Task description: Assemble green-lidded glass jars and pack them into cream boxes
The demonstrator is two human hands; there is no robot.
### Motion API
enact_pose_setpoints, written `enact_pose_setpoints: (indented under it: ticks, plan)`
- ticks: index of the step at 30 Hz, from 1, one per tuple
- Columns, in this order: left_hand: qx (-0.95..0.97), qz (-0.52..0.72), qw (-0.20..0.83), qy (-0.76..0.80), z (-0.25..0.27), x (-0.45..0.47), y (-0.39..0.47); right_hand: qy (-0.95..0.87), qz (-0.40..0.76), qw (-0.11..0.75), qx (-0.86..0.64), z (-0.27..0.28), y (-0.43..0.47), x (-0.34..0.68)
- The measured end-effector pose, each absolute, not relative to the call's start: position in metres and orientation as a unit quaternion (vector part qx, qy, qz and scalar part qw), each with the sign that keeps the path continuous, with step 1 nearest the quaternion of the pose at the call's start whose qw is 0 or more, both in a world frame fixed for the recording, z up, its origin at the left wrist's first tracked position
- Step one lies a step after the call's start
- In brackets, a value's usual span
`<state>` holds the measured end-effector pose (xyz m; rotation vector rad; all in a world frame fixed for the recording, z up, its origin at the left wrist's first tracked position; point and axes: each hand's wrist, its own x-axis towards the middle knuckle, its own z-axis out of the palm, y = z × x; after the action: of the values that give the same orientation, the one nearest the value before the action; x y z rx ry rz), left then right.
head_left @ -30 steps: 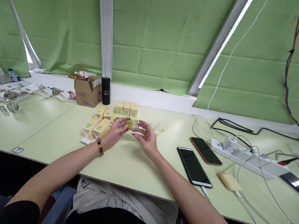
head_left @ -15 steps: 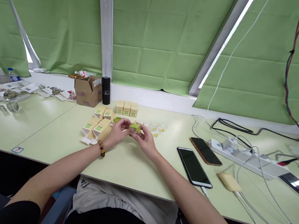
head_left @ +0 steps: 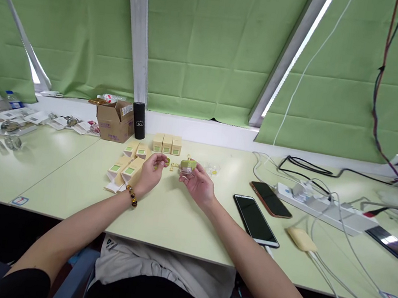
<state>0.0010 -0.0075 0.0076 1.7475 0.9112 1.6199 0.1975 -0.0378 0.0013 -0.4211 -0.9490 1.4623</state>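
Observation:
My right hand (head_left: 199, 183) holds a small clear container with a green lid (head_left: 188, 165), upright, with a small pale loop on top. Its fingers grip the container from the right side. To the left, the fingers of my left hand (head_left: 151, 174) are pinched at a small green piece (head_left: 167, 162); its exact kind is too small to make out. Small yellow bits (head_left: 172, 165) lie on the table between the hands. Several clear pieces with yellow spots (head_left: 214, 169) lie behind my right hand. Opened cream cartons with green labels (head_left: 131, 171) stand beside my left hand.
Closed cream boxes (head_left: 167, 143) stand in a row at the back, near a black bottle (head_left: 138, 120) and a cardboard box (head_left: 114, 121). On the right lie two phones (head_left: 256, 220), a power strip (head_left: 323, 210), a cream charger (head_left: 301, 239) and loose cables.
My hands have moved apart. The green-lidded container has gone from between both hands to my right hand alone, and my left hand has shifted left to the small green piece.

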Motion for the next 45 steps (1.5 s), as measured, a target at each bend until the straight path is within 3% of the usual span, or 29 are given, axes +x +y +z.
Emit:
enact_pose_setpoints:
  ticks: [5,9,14,17,25,32,41,45]
  plan:
    - [0.685,0.565,0.203,0.413,0.02,-0.011,0.001,-0.466,0.56,0.633,-0.263,-0.002,-0.033,0.196]
    - [0.707,0.515,0.139,0.464,0.03,-0.021,0.015,-0.573,0.398,0.586,-0.412,-0.008,-0.03,0.197]
    - [0.728,0.461,0.091,0.499,0.041,-0.032,0.033,-0.713,0.142,0.405,-0.555,-0.003,-0.042,0.196]
    - [0.736,0.434,0.074,0.514,0.049,-0.038,0.043,-0.739,0.049,0.3,-0.601,0.002,-0.05,0.192]
    - [0.735,0.366,0.05,0.568,0.08,-0.059,0.062,-0.738,-0.009,0.228,-0.635,0.003,-0.055,0.187]
    - [0.769,0.109,-0.049,0.628,0.093,-0.082,0.042,-0.744,-0.036,0.214,-0.632,0.002,-0.055,0.187]
    - [0.783,0.048,-0.122,0.608,0.062,-0.084,-0.009,-0.743,-0.022,0.201,-0.638,0.002,-0.054,0.188]
    - [0.773,0.024,-0.14,0.618,0.05,-0.079,-0.017,-0.75,-0.026,0.262,-0.607,0.008,-0.057,0.192]
